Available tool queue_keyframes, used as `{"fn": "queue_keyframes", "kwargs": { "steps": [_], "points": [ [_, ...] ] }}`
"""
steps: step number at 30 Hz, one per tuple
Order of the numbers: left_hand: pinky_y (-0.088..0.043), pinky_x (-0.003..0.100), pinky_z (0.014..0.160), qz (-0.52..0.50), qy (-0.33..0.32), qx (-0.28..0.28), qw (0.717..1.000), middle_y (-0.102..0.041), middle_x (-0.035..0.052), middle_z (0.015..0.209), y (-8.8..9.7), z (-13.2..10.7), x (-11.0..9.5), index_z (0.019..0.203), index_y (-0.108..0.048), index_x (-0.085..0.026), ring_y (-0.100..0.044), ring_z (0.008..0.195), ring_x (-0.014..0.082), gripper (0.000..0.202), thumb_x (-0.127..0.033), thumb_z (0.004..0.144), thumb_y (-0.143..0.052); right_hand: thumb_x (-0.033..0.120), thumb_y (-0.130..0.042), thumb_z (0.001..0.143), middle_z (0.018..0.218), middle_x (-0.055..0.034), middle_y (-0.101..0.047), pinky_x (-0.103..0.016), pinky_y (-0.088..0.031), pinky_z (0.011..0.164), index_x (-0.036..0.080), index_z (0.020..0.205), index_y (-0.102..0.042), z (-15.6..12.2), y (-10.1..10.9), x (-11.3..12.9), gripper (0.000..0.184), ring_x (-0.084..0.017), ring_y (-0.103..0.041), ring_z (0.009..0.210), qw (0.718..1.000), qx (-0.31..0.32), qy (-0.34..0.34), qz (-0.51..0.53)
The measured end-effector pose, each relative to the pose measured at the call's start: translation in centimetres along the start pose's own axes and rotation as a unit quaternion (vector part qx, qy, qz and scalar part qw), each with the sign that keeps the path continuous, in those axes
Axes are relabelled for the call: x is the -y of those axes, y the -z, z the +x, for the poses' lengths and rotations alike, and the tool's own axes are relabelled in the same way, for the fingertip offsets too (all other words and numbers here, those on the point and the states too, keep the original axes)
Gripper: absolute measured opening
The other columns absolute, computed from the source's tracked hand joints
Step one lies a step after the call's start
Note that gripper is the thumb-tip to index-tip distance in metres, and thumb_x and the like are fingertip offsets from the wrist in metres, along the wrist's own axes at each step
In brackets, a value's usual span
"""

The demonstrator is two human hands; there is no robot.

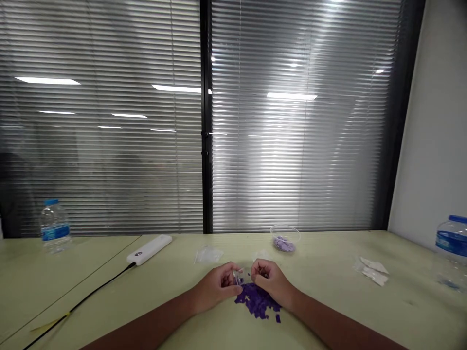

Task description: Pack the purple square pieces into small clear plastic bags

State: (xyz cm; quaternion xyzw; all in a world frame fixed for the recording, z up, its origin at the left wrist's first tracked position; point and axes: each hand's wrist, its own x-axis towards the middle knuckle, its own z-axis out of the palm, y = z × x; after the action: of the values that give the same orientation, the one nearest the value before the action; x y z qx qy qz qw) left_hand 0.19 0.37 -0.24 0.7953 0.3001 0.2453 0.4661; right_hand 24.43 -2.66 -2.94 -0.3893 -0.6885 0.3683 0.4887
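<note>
My left hand (pixel 215 288) and my right hand (pixel 272 282) meet at the middle of the pale green table, fingers pinched together. Between them, both hands hold a small clear plastic bag (pixel 239 278), which is partly hidden by my fingers. Just below my hands lies a loose heap of small dark purple pieces (pixel 257 301), possibly paper or foam. A few of them touch the edge of my left hand. Another scrap of clear plastic (pixel 260 255) lies just beyond my right hand.
Farther back stand a clear cup (pixel 284 237) holding pale purple pieces and a flat clear bag (pixel 208 254). White pieces in clear plastic (pixel 372 271) lie right. A white power bank (pixel 149 249) with a black cable (pixel 87 294) and water bottles (pixel 55 226) (pixel 452 245) stand nearby.
</note>
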Motion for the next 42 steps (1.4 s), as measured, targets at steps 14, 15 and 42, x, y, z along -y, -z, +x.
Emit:
{"fn": "queue_keyframes", "kwargs": {
  "steps": [14,15,42],
  "points": [
    [-0.033,0.030,0.066,-0.004,-0.013,0.004,1.000,-0.051,-0.0049,0.078,0.1,0.2,0.9,0.129,-0.063,-0.019,-0.046,0.071,0.0166,0.059,-0.055,0.086,-0.081,0.009,-0.049,0.080,0.080,0.0008,-0.061,-0.037,-0.034,0.086,0.022,0.077,-0.059,-1.4,-1.1,2.8,0.016,-0.021,-0.054,0.086,0.951,0.021,0.094,-0.295],
    [-0.033,0.030,0.066,-0.006,-0.013,0.005,1.000,-0.051,-0.0048,0.078,0.1,0.2,0.9,0.129,-0.063,-0.019,-0.046,0.072,0.0166,0.059,-0.055,0.086,-0.081,0.008,-0.050,0.077,0.080,0.0010,-0.061,-0.036,-0.034,0.086,0.021,0.077,-0.058,-1.3,-1.1,2.6,0.016,-0.021,-0.054,0.086,0.950,0.016,0.086,-0.300],
    [-0.032,0.025,0.063,0.008,-0.012,0.012,1.000,-0.050,-0.0059,0.076,-0.1,-0.1,-0.1,0.127,-0.062,-0.015,-0.044,0.068,0.0137,0.056,-0.051,0.088,-0.081,0.019,-0.055,0.083,0.077,0.0009,-0.060,-0.027,-0.041,0.071,0.020,0.085,-0.073,-0.6,-0.1,1.5,0.019,-0.017,-0.055,0.075,0.993,-0.026,0.011,-0.114]
  ]
}}
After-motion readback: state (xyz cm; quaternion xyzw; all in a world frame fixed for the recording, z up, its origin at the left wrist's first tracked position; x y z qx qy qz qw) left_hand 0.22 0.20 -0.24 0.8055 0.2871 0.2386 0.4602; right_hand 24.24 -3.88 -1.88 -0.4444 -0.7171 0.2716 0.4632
